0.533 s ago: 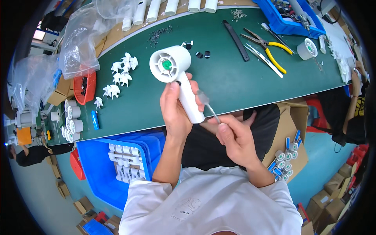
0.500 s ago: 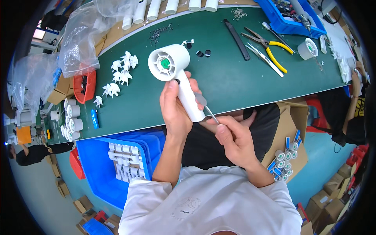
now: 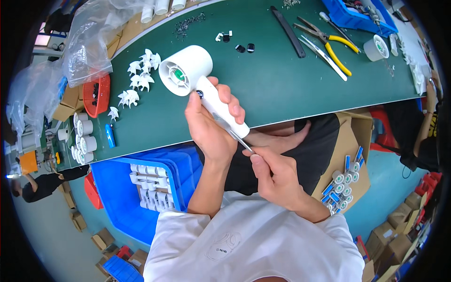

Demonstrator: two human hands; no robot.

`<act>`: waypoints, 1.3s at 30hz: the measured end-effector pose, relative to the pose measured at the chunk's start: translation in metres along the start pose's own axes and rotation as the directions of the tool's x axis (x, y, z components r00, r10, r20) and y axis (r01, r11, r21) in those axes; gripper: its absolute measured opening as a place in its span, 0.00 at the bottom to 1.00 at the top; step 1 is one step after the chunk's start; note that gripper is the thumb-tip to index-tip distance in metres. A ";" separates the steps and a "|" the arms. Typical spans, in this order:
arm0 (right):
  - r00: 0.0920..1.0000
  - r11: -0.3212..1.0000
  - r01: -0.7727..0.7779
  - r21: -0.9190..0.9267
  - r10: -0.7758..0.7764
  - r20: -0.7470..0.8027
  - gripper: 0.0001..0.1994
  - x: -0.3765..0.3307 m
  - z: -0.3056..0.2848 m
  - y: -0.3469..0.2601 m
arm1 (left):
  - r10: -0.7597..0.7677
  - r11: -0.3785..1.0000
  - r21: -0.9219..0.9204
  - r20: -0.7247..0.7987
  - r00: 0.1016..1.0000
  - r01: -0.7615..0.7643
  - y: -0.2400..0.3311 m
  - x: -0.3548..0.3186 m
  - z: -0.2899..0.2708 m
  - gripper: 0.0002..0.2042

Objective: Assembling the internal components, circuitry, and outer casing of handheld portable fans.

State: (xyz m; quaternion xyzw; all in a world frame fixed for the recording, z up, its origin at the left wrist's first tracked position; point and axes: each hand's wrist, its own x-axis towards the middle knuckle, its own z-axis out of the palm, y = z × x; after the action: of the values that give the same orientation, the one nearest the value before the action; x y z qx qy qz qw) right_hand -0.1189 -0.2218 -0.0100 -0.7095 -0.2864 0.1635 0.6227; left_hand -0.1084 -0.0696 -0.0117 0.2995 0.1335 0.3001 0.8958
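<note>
My left hand (image 3: pixel 209 127) fingers wrap tight round the white fan (image 3: pixel 197 82) handle, above the green table (image 3: pixel 282 89) edge. My right hand (image 3: pixel 275 176) pinches a thin metal tool (image 3: pixel 242 141), tip at the handle's base.

White handheld fan (image 3: pixel 197 82) with a green centre; dark green bench (image 3: pixel 277 89); white impellers (image 3: pixel 138 80) near its left edge; yellow-handled pliers (image 3: pixel 329 40) toward its far right corner; blue bin (image 3: pixel 117 197); red basket (image 3: pixel 96 96).
</note>
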 end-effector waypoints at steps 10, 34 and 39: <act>0.999 0.990 0.032 -0.135 -0.037 -0.036 0.05 0.012 0.017 -0.007 | 0.031 0.999 -0.012 -0.033 0.999 -0.032 -0.002 -0.001 0.000 0.20; 0.987 0.991 -0.128 -0.046 0.132 0.096 0.05 0.012 0.013 -0.021 | 0.112 0.987 0.119 -0.039 0.993 -0.107 -0.004 -0.003 0.000 0.21; 0.994 0.995 -0.101 0.015 0.100 0.053 0.03 0.014 0.019 -0.021 | 0.109 0.982 0.157 -0.041 0.993 -0.101 -0.004 -0.006 -0.003 0.21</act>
State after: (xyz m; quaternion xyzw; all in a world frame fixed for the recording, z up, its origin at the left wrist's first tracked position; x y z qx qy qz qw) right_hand -0.1234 -0.1974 0.0087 -0.7131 -0.2649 0.2156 0.6122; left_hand -0.1122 -0.0742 -0.0156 0.3671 0.1626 0.3432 0.8491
